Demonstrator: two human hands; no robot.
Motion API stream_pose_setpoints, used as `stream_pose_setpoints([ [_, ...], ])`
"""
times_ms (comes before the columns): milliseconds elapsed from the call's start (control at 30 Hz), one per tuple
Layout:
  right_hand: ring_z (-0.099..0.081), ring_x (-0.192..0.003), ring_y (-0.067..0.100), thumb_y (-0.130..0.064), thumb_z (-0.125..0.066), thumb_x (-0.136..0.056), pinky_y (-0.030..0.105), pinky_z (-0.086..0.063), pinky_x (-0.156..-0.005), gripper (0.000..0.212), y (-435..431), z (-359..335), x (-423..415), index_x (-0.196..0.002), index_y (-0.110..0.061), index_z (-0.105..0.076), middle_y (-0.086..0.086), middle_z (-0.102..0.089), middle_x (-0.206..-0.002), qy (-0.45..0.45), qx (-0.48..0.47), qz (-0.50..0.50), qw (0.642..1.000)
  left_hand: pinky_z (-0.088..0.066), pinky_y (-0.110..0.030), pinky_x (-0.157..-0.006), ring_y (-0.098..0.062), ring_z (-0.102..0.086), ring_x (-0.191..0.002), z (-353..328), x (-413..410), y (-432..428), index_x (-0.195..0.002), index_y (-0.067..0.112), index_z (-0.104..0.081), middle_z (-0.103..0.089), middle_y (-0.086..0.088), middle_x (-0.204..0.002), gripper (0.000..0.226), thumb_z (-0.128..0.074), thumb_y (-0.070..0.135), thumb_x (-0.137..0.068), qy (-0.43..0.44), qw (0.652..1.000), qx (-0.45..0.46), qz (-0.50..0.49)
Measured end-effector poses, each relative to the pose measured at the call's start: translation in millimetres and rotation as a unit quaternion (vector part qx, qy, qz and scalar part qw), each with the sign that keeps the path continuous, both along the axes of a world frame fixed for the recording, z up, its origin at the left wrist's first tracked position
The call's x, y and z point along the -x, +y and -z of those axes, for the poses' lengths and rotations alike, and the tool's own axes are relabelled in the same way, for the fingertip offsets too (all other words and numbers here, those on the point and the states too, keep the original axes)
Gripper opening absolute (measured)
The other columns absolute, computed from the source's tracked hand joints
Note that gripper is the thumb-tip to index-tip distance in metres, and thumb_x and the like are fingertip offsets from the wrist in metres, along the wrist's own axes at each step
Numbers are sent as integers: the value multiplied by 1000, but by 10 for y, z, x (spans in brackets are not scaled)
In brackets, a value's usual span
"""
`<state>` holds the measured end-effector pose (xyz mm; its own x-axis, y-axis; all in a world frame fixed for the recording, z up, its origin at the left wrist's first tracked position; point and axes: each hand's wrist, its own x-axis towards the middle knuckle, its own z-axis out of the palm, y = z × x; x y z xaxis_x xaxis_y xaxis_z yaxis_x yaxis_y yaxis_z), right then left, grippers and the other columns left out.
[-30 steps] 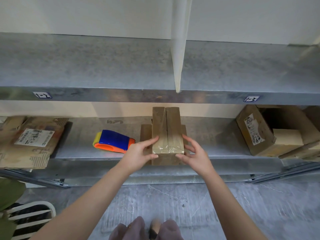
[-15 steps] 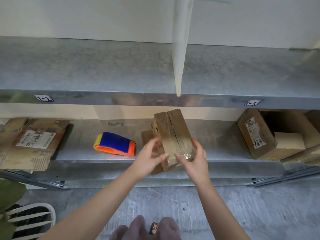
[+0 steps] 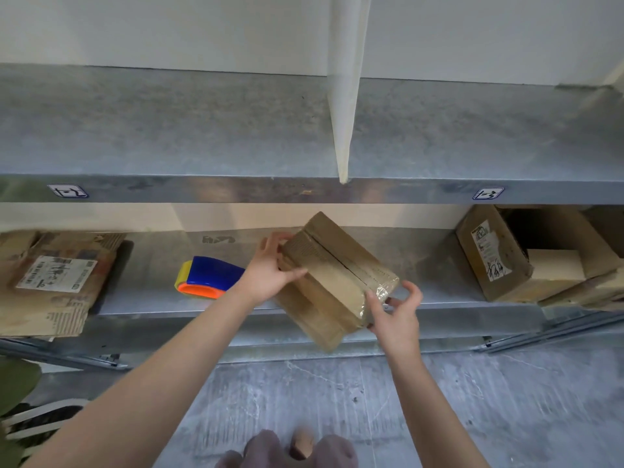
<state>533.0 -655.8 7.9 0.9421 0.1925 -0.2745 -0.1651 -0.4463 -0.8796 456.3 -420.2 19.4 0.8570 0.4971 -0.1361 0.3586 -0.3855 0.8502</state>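
A small brown cardboard box, its top seam closed with clear tape, is tilted and turned about forty-five degrees at the front edge of the lower metal shelf. My left hand holds its far left end, thumb on the side face and fingers over the top corner. My right hand holds the near right corner with the thumb on the taped end; its other fingers are spread beside the box. A blue, yellow and orange tape dispenser lies on the shelf just left of my left wrist.
Flattened cardboard with a white label lies at the shelf's left end. An open carton with smaller boxes stands at the right. The upper shelf carries a white divider. Grey floor lies below, with a white rack at bottom left.
The box was lying straight on the shelf with both hands at its near end. It has been lifted, tilted and rotated clockwise; my left hand moved to its far end and my right to its near corner.
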Motion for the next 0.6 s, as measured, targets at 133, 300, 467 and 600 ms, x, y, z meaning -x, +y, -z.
stream_pose_setpoints([
  [133, -51, -114, 10, -26, -79, -79, 30, -41, -100, 79, -38, -81, -150, -143, -28, -32, -7, -46, -132, -34, -2, -46, 998, -50, -34, -90, -9, -54, -103, 102, 338, -248, -126, 36, -38, -50, 6, -119, 68, -71, 58, -72, -33, 999, 9, -40],
  [300, -42, -124, 14, -32, -76, -81, 28, -31, -106, 70, 58, -118, -482, -143, -31, -42, 3, -37, -136, -71, 62, -124, 988, -55, -35, -88, -18, -66, -98, 107, 496, -187, -142, 49, -20, -44, 2, -131, 75, -68, 48, -84, 9, 994, 105, 6],
  [467, -48, -103, 24, -42, -77, -79, 35, -41, -87, 75, 211, -131, -398, -134, -15, -33, 12, -32, -138, -101, 89, -9, 991, -24, -32, -112, -17, -16, -142, -91, 193, 118, -148, 43, -12, 1, 9, -158, 98, -79, 37, -77, 75, 991, -1, 109],
  [600, -48, -116, 24, -41, -81, -74, 38, -43, -97, 82, 173, -29, -163, -136, -19, -31, 11, -35, -136, -37, -9, 64, 997, -25, -24, -105, -9, -18, -139, -105, 51, 197, -145, 51, -16, 0, 19, -157, 98, -81, 37, -74, 114, 967, -18, 227],
])
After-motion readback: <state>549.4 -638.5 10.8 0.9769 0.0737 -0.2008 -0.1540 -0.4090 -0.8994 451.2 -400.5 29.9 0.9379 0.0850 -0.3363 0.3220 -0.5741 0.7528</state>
